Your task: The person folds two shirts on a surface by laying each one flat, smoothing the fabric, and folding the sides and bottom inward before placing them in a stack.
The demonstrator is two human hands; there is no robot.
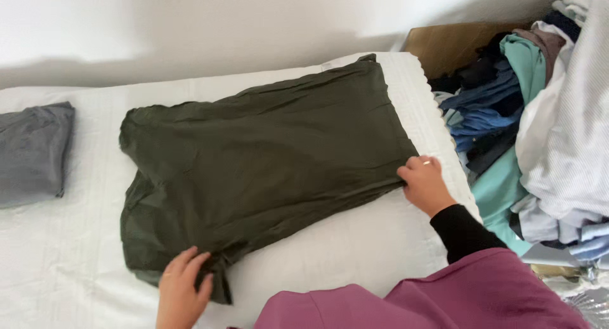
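Note:
A dark olive-green garment (266, 157) lies spread flat across a white textured bed cover (355, 246). My left hand (183, 289) rests on its near left corner, fingers bent over the bunched fabric there. My right hand (424, 183) grips the garment's right hem edge between fingers and thumb; its arm wears a black sleeve under a magenta top. The cloth shows creases running from left to right.
A folded grey garment (33, 152) lies at the left edge of the bed. A heap of mixed clothes (539, 119), teal, blue and white, fills a cardboard box (444, 45) to the right. A white wall (190, 24) runs behind the bed.

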